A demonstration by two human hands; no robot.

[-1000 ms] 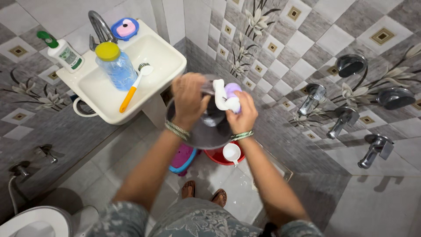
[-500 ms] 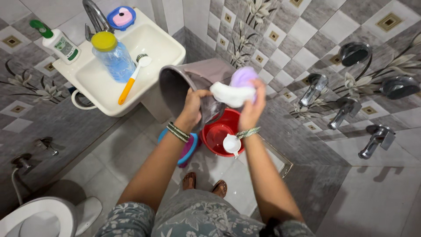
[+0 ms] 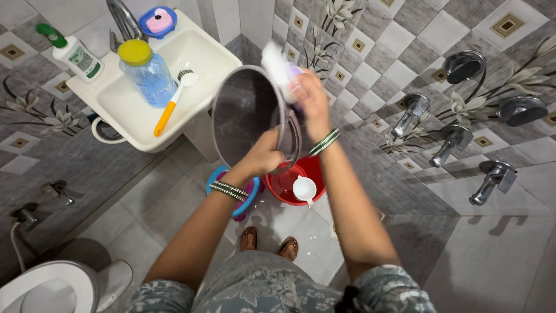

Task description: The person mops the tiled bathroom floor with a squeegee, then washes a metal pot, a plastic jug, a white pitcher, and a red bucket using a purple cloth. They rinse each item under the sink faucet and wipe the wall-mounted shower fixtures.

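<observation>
We take the white ceramic wash basin (image 3: 204, 55), fixed to the tiled wall, as our landmark. Just to the right of it and slightly lower, a grey round plastic bucket (image 3: 248, 116) is held up in the air, tilted so that its open mouth faces the camera. Our left hand (image 3: 263, 155) is closed on the bucket's lower rim, fingers curled over the edge, and carries its weight. Our right hand (image 3: 308, 103) sits at the bucket's upper right rim, closed round a white and lilac scrubbing sponge (image 3: 278, 68), which is pressed against the rim; the sponge is blurred, so its exact shape cannot be told.

Inside the basin stands a clear blue plastic bottle with a yellow lid (image 3: 145, 72), and beside it lies a dish brush with an orange handle and white head (image 3: 172, 103), leaning on the basin's front wall. On the basin's back ledge we note a white bottle with a green cap (image 3: 72, 53) at the left corner and a blue soap dish holding pink soap (image 3: 159, 21) next to the chrome tap (image 3: 123, 22).

Below the basin and to its right, on the floor, stands a red plastic tub (image 3: 292, 182) with a white plastic mug (image 3: 304, 189) resting in it.
</observation>
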